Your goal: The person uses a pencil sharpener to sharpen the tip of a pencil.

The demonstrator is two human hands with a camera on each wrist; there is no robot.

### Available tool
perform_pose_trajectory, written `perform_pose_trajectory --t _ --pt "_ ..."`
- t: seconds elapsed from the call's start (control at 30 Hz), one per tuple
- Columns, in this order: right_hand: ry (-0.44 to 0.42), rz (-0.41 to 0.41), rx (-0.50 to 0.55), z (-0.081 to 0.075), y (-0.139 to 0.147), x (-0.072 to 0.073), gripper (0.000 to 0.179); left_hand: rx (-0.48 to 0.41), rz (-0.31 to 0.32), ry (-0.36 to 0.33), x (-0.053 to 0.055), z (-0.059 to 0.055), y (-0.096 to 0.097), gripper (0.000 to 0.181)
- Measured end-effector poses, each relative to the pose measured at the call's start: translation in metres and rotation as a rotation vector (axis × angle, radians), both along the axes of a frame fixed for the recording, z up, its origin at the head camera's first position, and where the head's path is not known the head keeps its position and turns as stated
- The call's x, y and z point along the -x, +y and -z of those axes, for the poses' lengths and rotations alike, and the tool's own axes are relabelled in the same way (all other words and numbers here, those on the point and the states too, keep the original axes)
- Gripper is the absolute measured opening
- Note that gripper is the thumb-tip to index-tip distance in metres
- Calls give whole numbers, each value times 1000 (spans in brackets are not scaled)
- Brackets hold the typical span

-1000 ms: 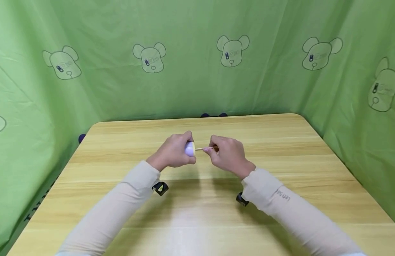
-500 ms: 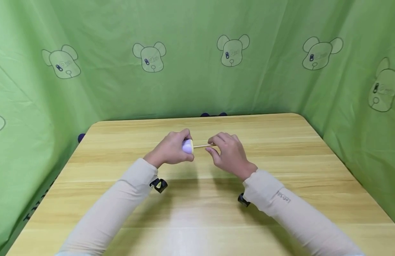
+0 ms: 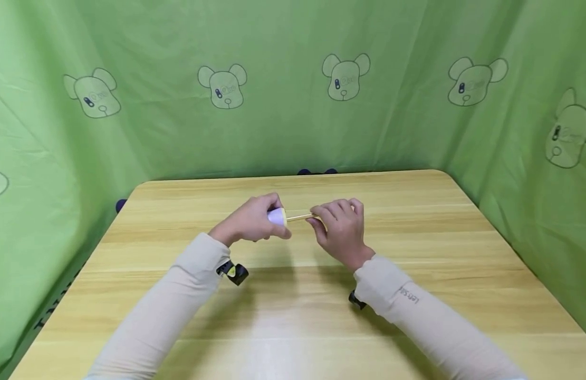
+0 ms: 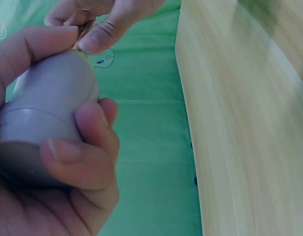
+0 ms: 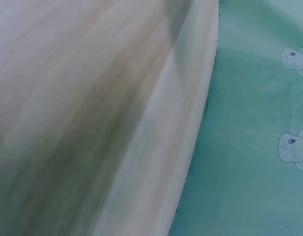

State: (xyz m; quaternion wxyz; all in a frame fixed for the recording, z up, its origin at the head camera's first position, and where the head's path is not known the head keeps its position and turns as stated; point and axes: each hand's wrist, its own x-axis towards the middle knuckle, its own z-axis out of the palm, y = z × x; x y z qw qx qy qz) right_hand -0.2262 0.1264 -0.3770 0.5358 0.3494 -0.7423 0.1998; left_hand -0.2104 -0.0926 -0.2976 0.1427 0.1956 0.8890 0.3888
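Observation:
My left hand [image 3: 247,219] grips a lavender cylinder [image 3: 276,216] with a yellow end that faces right. Its smooth body [image 4: 55,91], crossed by a seam line, shows large in the left wrist view, with my fingers wrapped around it. A thin golden stick [image 3: 298,217], about as thick as a pencil, juts from the middle of the yellow end. My right hand [image 3: 340,227] pinches the stick's other end between thumb and fingertips; its remaining fingers are raised. Both hands are held over the table, and the right wrist view does not catch the right hand.
A wood-grain table [image 3: 293,322] lies beneath both arms. Green curtain [image 3: 283,132] printed with bear heads hangs around its back and sides. A black wrist camera [image 3: 234,273] sits under the left sleeve, another black device [image 3: 356,300] under the right.
My right fingers have gone from curled around the stick to more extended, with the hand rolled over. More of the right fingers shows now. The left hand has shifted slightly left and still holds the cylinder.

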Motion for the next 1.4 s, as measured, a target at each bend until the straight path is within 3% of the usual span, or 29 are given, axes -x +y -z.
perform_pose_trajectory --t 0.33,0.57,0.8,0.97,1.1,1.3,1.4 --pt "178 -25 -21 4 4 2 28 -9 53 -77 0 -2 2 39" --pt "296 -66 55 8 2 3 28 -101 95 -220 1 -1 2 40" --pt "322 -98 102 8 3 3 37 -109 136 -260 0 2 7 40" --pt "307 -97 79 7 2 2 47 -37 121 -181 -2 5 8 39" --pt "219 -70 39 5 -1 -2 48 13 112 -73 -3 9 8 38" --pt "-17 -16 -27 0 -1 -10 51 87 128 152 -3 17 8 37" --pt "-214 8 -78 -7 1 -14 48 121 115 249 -2 19 10 38"
